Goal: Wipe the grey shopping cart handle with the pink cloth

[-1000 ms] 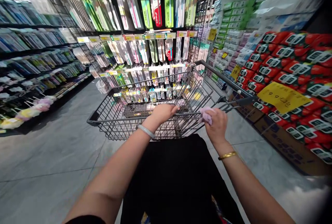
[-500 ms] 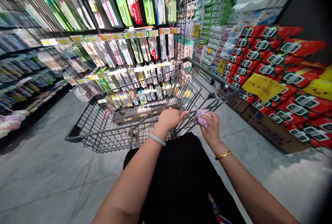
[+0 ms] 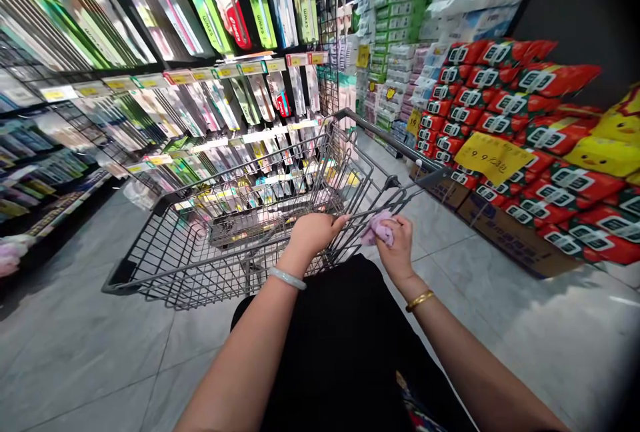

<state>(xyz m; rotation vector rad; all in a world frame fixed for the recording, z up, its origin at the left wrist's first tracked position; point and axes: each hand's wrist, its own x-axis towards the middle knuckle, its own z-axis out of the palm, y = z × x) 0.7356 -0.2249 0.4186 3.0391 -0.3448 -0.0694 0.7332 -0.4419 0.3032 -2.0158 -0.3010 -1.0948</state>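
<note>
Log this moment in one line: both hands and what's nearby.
left hand: at shopping cart rim; right hand: gripping purple cloth; ahead: hanging packaged goods; right side: stacked red packs

Grey tiled floor [image 3: 95, 345] around me
On it stand a wire shopping cart [image 3: 210, 265] before me and brown cartons [image 3: 505, 235] to my right
</note>
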